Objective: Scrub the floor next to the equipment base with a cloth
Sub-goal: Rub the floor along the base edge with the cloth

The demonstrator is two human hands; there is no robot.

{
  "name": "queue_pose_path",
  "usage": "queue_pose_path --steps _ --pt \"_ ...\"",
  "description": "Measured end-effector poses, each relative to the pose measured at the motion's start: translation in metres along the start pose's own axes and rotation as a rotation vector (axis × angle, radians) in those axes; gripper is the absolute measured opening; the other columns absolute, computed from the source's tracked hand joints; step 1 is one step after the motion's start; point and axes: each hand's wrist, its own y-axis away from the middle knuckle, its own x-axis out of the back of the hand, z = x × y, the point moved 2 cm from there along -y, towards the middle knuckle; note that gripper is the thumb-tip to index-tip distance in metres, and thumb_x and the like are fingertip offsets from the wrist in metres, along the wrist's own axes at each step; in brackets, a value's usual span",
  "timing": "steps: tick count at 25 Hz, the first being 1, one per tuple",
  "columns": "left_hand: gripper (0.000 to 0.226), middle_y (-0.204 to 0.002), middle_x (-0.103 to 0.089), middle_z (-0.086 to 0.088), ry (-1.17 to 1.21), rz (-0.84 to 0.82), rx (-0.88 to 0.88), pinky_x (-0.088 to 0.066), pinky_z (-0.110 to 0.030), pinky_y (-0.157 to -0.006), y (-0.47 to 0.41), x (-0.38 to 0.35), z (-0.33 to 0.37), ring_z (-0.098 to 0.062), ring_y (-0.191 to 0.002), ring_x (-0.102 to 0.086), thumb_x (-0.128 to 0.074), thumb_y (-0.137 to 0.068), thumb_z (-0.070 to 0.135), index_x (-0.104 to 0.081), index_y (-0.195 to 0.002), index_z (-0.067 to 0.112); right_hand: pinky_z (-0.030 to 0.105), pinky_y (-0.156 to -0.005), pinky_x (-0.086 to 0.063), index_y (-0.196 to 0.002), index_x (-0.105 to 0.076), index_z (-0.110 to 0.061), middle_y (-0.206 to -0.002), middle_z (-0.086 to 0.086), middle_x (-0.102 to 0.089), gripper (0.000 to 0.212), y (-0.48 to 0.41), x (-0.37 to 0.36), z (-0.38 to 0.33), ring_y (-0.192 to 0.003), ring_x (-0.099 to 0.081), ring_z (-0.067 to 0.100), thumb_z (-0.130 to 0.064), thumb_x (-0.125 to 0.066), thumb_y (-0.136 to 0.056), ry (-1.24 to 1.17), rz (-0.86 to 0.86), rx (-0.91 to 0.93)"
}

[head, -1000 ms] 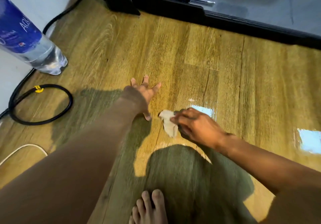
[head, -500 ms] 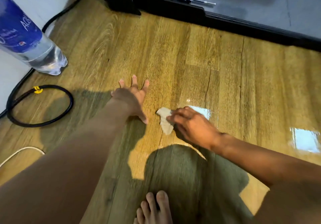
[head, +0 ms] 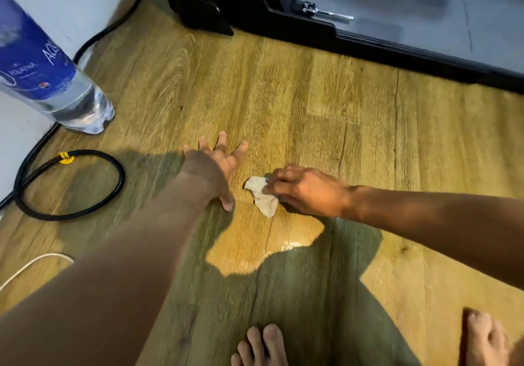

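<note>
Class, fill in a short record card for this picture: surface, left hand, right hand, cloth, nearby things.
surface: wooden floor, next to the black equipment base
left hand: flat on the floor, fingers spread
right hand: holds the cloth down on the floor
cloth: small, pale, crumpled
nearby things: water bottle and looped black cable, both on the left

Bare wooden floor (head: pixel 283 96) lay open between the hands and the far black equipment base (head: pixel 368 45); a water bottle (head: pixel 56 82) and looped black cable (head: pixel 68 184) blocked the left.
</note>
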Motion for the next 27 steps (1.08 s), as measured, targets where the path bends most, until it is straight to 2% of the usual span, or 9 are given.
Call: queue_pose_path --steps 3,5,7,11,14,17,20,22,27 --pt "0.143 -0.153 0.033 -0.006 0.079 -0.013 0.021 -0.027 -0.066 -0.105 -0.004 -0.002 -0.009 -0.046 -0.141 0.015 -0.083 -0.051 0.062 0.03 -0.138 0.049 0.021 -0.091 -0.041 -0.122 -0.062 -0.014 -0.119 0.006 -0.062 0.033 -0.018 0.028 0.032 -0.105 -0.059 0.014 -0.009 -0.061 -0.089 0.009 -0.034 0.025" --pt "0.146 -0.152 0.034 -0.009 0.109 -0.016 0.013 -0.025 -0.07 -0.103 -0.007 -0.002 -0.009 -0.049 -0.139 0.017 -0.084 -0.051 0.059 0.033 -0.137 0.047 0.029 -0.084 -0.049 -0.118 -0.063 -0.011 -0.11 0.008 -0.063 0.03 -0.032 0.042 0.054 -0.096 -0.058 0.014 -0.006 -0.06 -0.089 -0.014 0.098 -0.105" --pt "0.148 -0.15 0.036 -0.013 0.111 -0.017 0.002 -0.023 -0.073 -0.101 -0.01 -0.003 -0.008 -0.052 -0.137 0.019 -0.085 -0.052 0.057 0.034 -0.138 0.043 0.037 -0.081 -0.052 -0.117 -0.064 -0.011 -0.108 0.01 -0.064 0.029 -0.038 0.037 0.053 -0.095 -0.062 0.023 -0.008 -0.062 -0.088 0.022 0.145 -0.171" --pt "0.147 -0.15 0.034 -0.016 0.105 0.012 -0.017 -0.024 -0.072 -0.101 -0.014 -0.009 -0.009 -0.053 -0.136 0.019 -0.082 -0.051 0.061 0.035 -0.137 0.042 0.037 -0.084 -0.053 -0.12 -0.063 -0.01 -0.115 0.01 -0.062 0.03 -0.034 0.036 0.058 -0.103 -0.06 0.026 -0.008 -0.06 -0.09 -0.014 0.017 -0.027" --pt "0.147 -0.15 0.035 -0.014 0.118 0.02 -0.03 -0.023 -0.07 -0.102 -0.014 -0.012 -0.011 -0.052 -0.137 0.019 -0.081 -0.049 0.065 0.036 -0.136 0.044 0.033 -0.092 -0.05 -0.122 -0.061 -0.013 -0.12 0.008 -0.061 0.031 -0.061 0.057 0.112 -0.108 -0.059 0.022 -0.008 -0.054 -0.092 0.007 0.135 -0.246" --pt "0.148 -0.151 0.034 -0.011 0.119 0.043 -0.025 -0.026 -0.069 -0.101 -0.015 -0.012 -0.012 -0.051 -0.137 0.019 -0.081 -0.046 0.065 0.035 -0.135 0.046 0.022 -0.093 -0.044 -0.119 -0.061 -0.016 -0.118 0.004 -0.061 0.03 -0.074 0.056 0.13 -0.108 -0.058 0.018 -0.01 -0.057 -0.09 -0.045 0.234 -0.423" --pt "0.15 -0.151 0.035 -0.01 0.103 0.048 -0.01 -0.028 -0.067 -0.102 -0.016 -0.013 -0.012 -0.049 -0.138 0.019 -0.081 -0.046 0.067 0.041 -0.13 0.047 0.03 -0.096 -0.046 -0.121 -0.06 -0.019 -0.118 0.002 -0.06 0.031 -0.07 0.051 0.118 -0.108 -0.056 0.015 -0.012 -0.059 -0.09 -0.009 0.162 -0.256" --pt "0.15 -0.151 0.035 -0.009 0.1 0.057 -0.008 -0.028 -0.067 -0.102 -0.016 -0.015 -0.012 -0.049 -0.138 0.021 -0.08 -0.045 0.068 0.042 -0.129 0.048 0.034 -0.097 -0.048 -0.12 -0.061 -0.018 -0.119 0.004 -0.061 0.031 -0.075 0.065 0.141 -0.107 -0.059 0.018 -0.01 -0.057 -0.09 0.017 0.186 -0.259" --pt "0.15 -0.149 0.039 -0.008 0.081 0.057 0.0 -0.03 -0.064 -0.104 -0.016 -0.018 -0.014 -0.048 -0.138 0.022 -0.077 -0.044 0.072 0.045 -0.127 0.049 0.031 -0.092 -0.045 -0.114 -0.064 -0.018 -0.119 0.008 -0.062 0.03 -0.116 0.095 0.211 -0.109 -0.057 0.025 -0.008 -0.061 -0.085 -0.02 0.319 -0.592"
